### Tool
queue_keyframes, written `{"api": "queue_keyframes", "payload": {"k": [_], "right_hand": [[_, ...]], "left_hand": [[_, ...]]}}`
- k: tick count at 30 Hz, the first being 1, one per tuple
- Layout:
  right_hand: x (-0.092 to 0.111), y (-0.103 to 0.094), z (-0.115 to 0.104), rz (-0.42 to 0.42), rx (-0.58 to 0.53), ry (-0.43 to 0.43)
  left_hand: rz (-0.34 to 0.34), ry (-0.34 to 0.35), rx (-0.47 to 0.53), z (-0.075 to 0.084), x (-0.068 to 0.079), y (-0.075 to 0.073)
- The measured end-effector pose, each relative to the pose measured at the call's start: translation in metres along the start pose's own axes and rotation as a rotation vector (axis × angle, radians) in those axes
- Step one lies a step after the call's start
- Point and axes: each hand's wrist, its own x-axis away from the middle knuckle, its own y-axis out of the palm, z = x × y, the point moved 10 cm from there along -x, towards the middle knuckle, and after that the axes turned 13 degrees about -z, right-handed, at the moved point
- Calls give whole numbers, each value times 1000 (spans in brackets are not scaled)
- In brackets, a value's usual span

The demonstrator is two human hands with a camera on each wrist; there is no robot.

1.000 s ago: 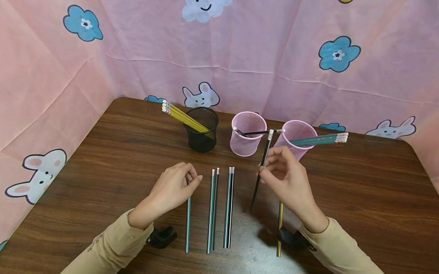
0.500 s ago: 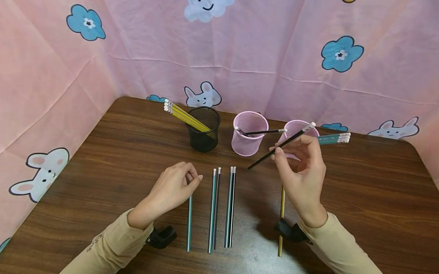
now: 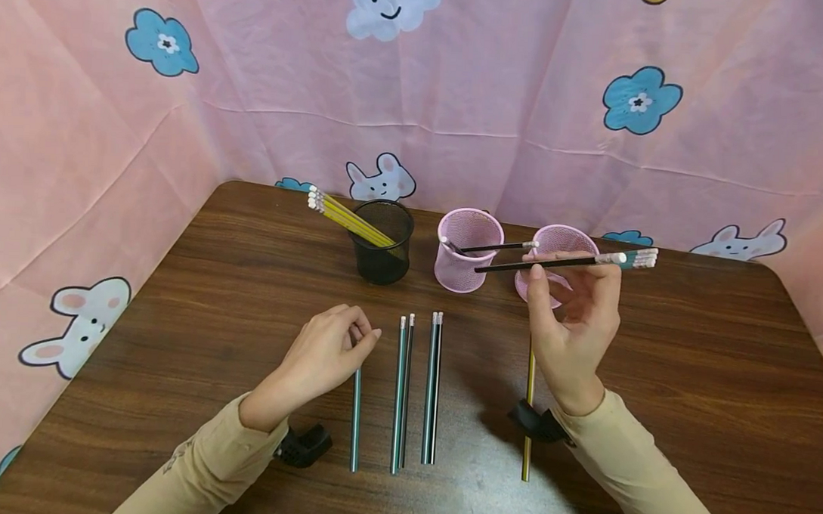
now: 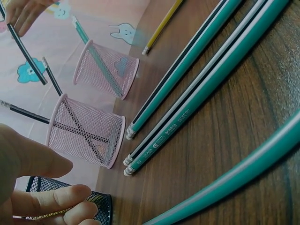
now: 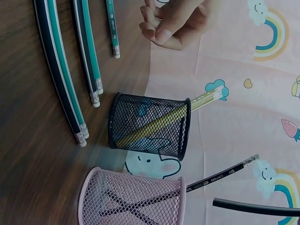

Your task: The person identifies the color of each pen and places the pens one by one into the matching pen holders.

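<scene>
My right hand (image 3: 579, 335) pinches a black pencil (image 3: 513, 267) between thumb and fingers. The pencil lies nearly level, its white eraser to the right and its other end in front of the middle pink mesh cup (image 3: 461, 278). Two black pencils (image 5: 211, 180) lean crossed inside that cup. Behind my right hand stands another pink mesh cup (image 3: 555, 238), holding green pencils (image 3: 639, 258). My left hand (image 3: 323, 352) hovers over the eraser end of a green pencil (image 3: 355, 429), fingers loosely bent; the left wrist view shows nothing between them.
A black mesh cup (image 3: 382, 267) with several yellow pencils (image 3: 351, 222) stands at the back left. Two pairs, each a green pencil (image 3: 398, 408) beside a black pencil (image 3: 436, 409), lie mid-table. A yellow pencil (image 3: 527, 461) lies under the right forearm. Printed cloth (image 3: 458, 77) hangs behind.
My right hand has moved right and away from me, turning the black pencil from steep to nearly level, its plain end now before the middle pink cup. My left hand stays in place.
</scene>
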Motion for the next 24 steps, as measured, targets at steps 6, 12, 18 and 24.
{"api": "queue_keyframes", "payload": {"k": [6, 12, 18, 24], "right_hand": [[-1, 2, 2, 8, 27, 8], [-1, 4, 7, -24, 57, 20], [0, 13, 18, -82, 105, 59], [2, 21, 30, -128, 161, 87]], "left_hand": [[9, 8, 0, 0, 1, -1], [10, 27, 4, 2, 0, 0], [4, 29, 13, 1, 1, 0], [7, 23, 17, -1, 2, 0]]}}
